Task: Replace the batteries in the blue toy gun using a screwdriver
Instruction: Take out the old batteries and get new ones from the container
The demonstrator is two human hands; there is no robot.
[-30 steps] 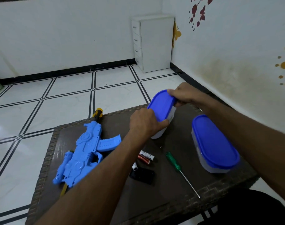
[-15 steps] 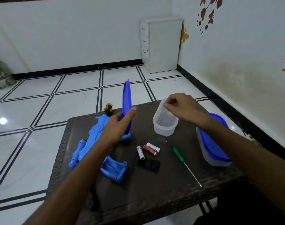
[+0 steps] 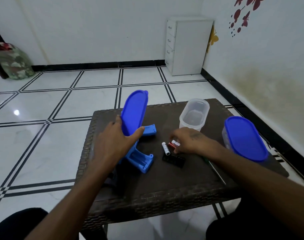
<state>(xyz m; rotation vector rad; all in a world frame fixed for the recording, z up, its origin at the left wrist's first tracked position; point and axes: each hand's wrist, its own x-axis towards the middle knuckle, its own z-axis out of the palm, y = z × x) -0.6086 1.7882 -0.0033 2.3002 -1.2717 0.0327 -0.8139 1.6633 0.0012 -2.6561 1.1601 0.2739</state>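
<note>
The table (image 3: pixel 165 184) is dark brown with a woven wicker pattern along its rim. The toy gun (image 3: pixel 140 158) is bright light blue. The lid (image 3: pixel 133 113) is deeper royal blue, as is the lid on the closed container (image 3: pixel 244 139) at the right edge. The open container (image 3: pixel 194 115) is clear and frosted. One battery (image 3: pixel 165 148) is white with dark print, another (image 3: pixel 173 144) red and white. The battery cover (image 3: pixel 173 160) is black. The floor (image 3: pixel 43 135) is glossy white tile crossed by black double lines.

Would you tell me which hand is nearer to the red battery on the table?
The right hand: its fingers are at the red battery. The left hand is off to its left, holding the blue lid.
</note>
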